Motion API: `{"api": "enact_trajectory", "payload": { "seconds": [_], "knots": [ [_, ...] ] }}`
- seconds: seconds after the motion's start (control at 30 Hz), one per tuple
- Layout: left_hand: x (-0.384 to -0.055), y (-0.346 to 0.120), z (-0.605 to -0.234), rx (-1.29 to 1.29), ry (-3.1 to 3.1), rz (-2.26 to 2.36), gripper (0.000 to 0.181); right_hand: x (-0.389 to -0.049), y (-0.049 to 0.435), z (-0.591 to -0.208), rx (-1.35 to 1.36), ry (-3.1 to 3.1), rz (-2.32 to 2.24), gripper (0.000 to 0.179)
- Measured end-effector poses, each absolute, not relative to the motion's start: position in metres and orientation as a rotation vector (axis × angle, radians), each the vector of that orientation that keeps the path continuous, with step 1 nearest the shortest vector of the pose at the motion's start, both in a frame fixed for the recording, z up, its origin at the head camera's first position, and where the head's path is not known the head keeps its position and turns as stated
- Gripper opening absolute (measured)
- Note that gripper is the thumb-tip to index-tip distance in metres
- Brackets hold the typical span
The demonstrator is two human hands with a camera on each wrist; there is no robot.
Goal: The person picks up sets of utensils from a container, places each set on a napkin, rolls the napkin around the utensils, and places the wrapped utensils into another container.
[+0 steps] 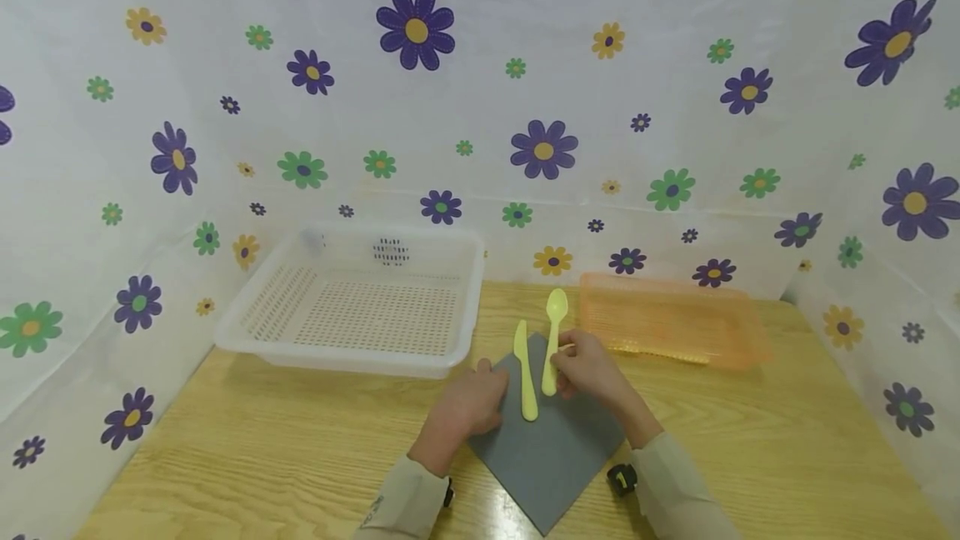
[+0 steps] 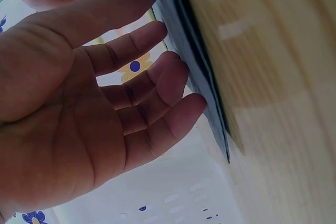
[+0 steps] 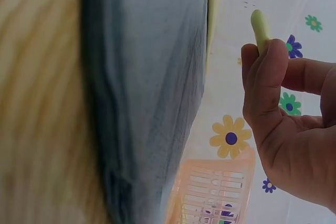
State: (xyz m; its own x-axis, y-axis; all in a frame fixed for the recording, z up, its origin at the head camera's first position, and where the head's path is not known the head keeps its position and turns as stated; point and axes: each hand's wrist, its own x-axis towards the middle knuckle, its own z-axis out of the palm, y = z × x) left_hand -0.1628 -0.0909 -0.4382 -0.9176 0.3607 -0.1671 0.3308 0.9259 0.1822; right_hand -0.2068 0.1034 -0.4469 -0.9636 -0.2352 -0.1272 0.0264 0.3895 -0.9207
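Observation:
A folded grey cloth napkin (image 1: pixel 547 465) lies on the table, one corner toward me. On it rests a pale yellow plastic knife (image 1: pixel 527 377), blade pointing away. My right hand (image 1: pixel 592 369) pinches the handle of a matching spoon (image 1: pixel 554 336) between thumb and fingers, its bowl pointing away. In the right wrist view the spoon's handle end (image 3: pixel 260 27) stands up off the cloth. My left hand (image 1: pixel 471 400) is at the napkin's left edge. The left wrist view shows its fingertips against the cloth's edge, fingers loosely bent and holding nothing.
A white perforated plastic basket (image 1: pixel 345 365) stands at the back left. At the back right sits a shallow orange plastic basket (image 1: pixel 738 340). Behind the wooden table (image 1: pixel 300 440) hangs a flower-patterned sheet (image 1: pixel 465 98), which also covers both sides.

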Motion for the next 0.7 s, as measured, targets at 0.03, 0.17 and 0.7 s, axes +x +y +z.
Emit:
{"api": "enact_trajectory", "payload": {
  "seconds": [0.03, 0.17, 0.7],
  "knots": [
    [-0.1628, -0.0910, -0.4382, 0.527, 2.889, 0.222, 0.022, -0.2070, 0.1036, -0.4471, -0.188, 2.414, -1.602, 0.034],
    [-0.1627, -0.0912, -0.4384, 0.525, 2.893, 0.223, 0.021, -0.2076, 0.1041, -0.4480, -0.219, 2.424, -1.576, 0.033],
    [-0.1637, -0.0908, -0.4392, 0.509, 2.889, 0.220, 0.024, -0.2110, 0.0959, -0.4473, -0.234, 2.476, -1.400, 0.016]
  ]
}}
